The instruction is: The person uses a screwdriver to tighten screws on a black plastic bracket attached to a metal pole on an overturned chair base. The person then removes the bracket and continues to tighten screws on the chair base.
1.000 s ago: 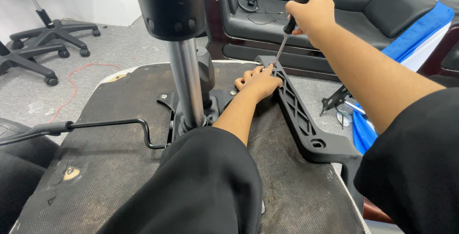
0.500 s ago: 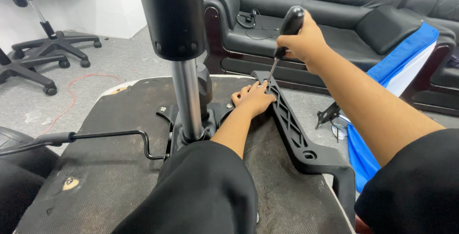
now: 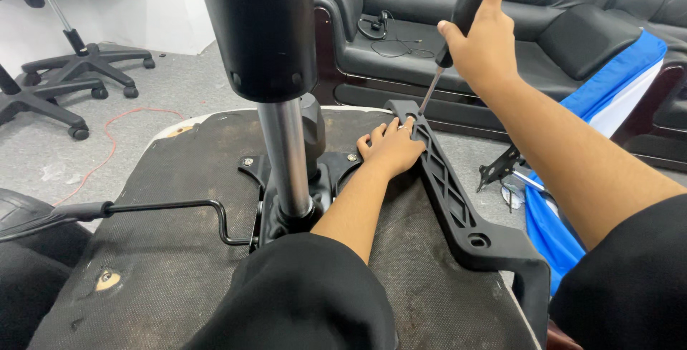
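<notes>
While the left hand (image 3: 390,148) lies flat with its fingers spread on the underside of an upturned chair seat (image 3: 164,250), the right hand (image 3: 485,42) is closed around the black handle of a screwdriver (image 3: 452,31). The screwdriver is tilted, and its thin metal shaft goes down and to the left, so that the tip meets the far end of a black plastic armrest bracket (image 3: 447,185), just beside the fingertips of the left hand. This bracket lies along the right edge of the seat underside, from the far right corner toward the near right corner, where it bends downward over the edge. The left hand touches the bracket at its far end and presses it against the seat.

In the middle of the seat underside stands the metal gas cylinder (image 3: 286,157) in a black mounting plate (image 3: 325,178), with a wide black column cover (image 3: 261,28) above it. A thin black lever (image 3: 164,210) runs from the plate toward the left edge. Behind the seat there is a black leather sofa (image 3: 544,6), and at the far left stand wheeled chair bases (image 3: 79,64) on the grey floor (image 3: 179,85). A blue cloth (image 3: 608,85) hangs to the right.
</notes>
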